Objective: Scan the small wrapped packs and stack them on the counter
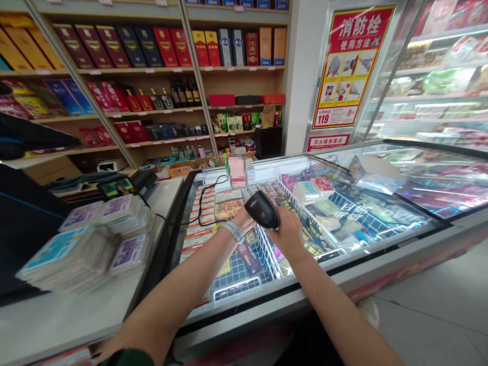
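A black barcode scanner (pixel 262 209) is up over the chest freezer (pixel 224 317), its rounded head facing away to the left. My right hand (pixel 290 231) is wrapped round its handle. My left hand (pixel 243 221), below a pale grey watch (pixel 234 232), is close against the scanner's left side; its fingers are hidden behind the scanner, so I cannot see what they hold. A black cable (pixel 201 203) loops across the freezer's left end. Beneath my hands, wire baskets (pixel 272 254) hold packaged frozen food, including a pizza box (pixel 227 208).
Stacks of plastic-wrapped packs (pixel 64 259) stand on the white counter (pixel 95 315) at left, near a small lit screen (pixel 118 187). An open carton (pixel 375 175) sits on the freezer's right part. Shelves (pixel 152 71) of boxes and bottles line the back; a lit display fridge (pixel 438 96) stands right.
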A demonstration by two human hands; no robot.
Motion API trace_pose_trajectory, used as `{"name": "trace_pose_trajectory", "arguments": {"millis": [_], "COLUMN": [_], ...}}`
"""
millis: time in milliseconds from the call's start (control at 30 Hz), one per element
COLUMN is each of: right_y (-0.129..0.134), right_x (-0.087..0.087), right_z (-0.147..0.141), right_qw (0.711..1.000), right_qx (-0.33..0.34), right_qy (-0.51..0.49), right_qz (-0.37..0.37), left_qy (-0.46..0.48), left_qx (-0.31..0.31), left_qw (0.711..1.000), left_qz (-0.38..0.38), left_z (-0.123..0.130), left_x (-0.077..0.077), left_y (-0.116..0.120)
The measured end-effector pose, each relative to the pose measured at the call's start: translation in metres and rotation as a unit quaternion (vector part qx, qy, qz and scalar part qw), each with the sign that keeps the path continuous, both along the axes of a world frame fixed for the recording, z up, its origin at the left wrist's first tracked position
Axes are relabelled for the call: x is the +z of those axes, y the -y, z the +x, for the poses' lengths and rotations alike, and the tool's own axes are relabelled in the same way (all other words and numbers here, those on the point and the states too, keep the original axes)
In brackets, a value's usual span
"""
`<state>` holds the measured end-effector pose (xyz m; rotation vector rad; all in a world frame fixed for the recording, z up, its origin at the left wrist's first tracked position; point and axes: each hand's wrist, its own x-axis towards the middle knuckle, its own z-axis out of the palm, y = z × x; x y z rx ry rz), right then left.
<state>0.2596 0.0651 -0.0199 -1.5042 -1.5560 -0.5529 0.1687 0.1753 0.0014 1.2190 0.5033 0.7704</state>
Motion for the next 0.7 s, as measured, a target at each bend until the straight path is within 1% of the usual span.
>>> {"name": "trace_pose_trajectory", "arguments": {"millis": [67,100,167,200,267,333,467,533,567,633,700], "right_y": [0.001,0.001,0.003,0.004,0.008,0.014,0.030,0.038,0.042,0.051,0.058], "right_x": [0.002,0.003,0.007,0.009,0.012,0.016,0.028,0.039,0.045,0.056,0.064], "right_z": [0.001,0.001,0.003,0.004,0.006,0.009,0.019,0.024,0.027,0.032,0.036], "right_qw": [1.000,1.000,0.999,0.999,0.999,0.997,0.985,0.976,0.971,0.963,0.959], "right_qx": [0.009,0.016,0.027,0.031,0.040,0.057,0.100,0.111,0.123,0.145,0.150], "right_qy": [0.010,0.016,0.023,0.023,0.015,-0.005,-0.048,-0.070,-0.078,-0.091,-0.100], "right_qz": [-0.008,-0.013,-0.023,-0.027,-0.033,-0.050,-0.134,-0.175,-0.190,-0.207,-0.220], "left_qy": [0.029,0.019,-0.007,-0.024,-0.057,-0.082,-0.139,-0.176,-0.202,-0.255,-0.298], "left_qx": [0.031,0.035,0.023,0.006,0.012,0.038,0.068,0.091,0.101,0.120,0.152], "left_qw": [0.999,0.999,1.000,1.000,0.998,0.995,0.979,0.961,0.948,0.913,0.871], "left_qz": [-0.023,-0.018,-0.006,0.000,0.012,0.044,0.134,0.192,0.226,0.294,0.359], "left_z": [-0.014,-0.024,-0.046,-0.058,-0.085,-0.111,-0.159,-0.182,-0.194,-0.217,-0.238], "left_x": [-0.001,0.000,0.001,0.002,0.004,0.004,0.002,0.000,-0.001,-0.003,-0.006], "left_y": [0.006,0.009,0.016,0.020,0.029,0.038,0.059,0.071,0.078,0.088,0.096]}}
